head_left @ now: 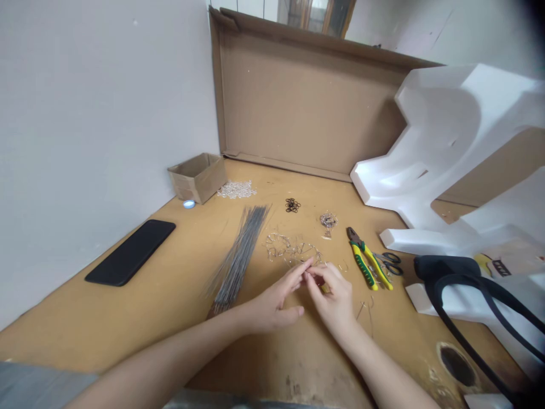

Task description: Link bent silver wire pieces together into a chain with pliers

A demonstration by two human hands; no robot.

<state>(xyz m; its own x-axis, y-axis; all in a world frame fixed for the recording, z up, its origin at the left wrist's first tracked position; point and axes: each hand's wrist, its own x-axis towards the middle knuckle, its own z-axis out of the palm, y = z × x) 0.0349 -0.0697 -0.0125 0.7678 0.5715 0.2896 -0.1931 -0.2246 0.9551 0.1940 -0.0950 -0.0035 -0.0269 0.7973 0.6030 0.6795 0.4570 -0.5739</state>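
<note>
My left hand and my right hand meet above the wooden tabletop, their fingertips pinching a small bent wire piece that is mostly hidden by the fingers. Just beyond the fingertips lies a loose tangle of bent wire links. A bundle of long thin grey metal rods lies left of my left hand. Green-and-yellow-handled combination pliers rest to the right of my right hand, and a few stray wire bits lie near that wrist.
Black-handled scissors lie by the pliers. Further back are black rubber rings, a small wire coil, clear beads and a small cardboard box. A black phone lies left; white foam packing and a black strap fill the right.
</note>
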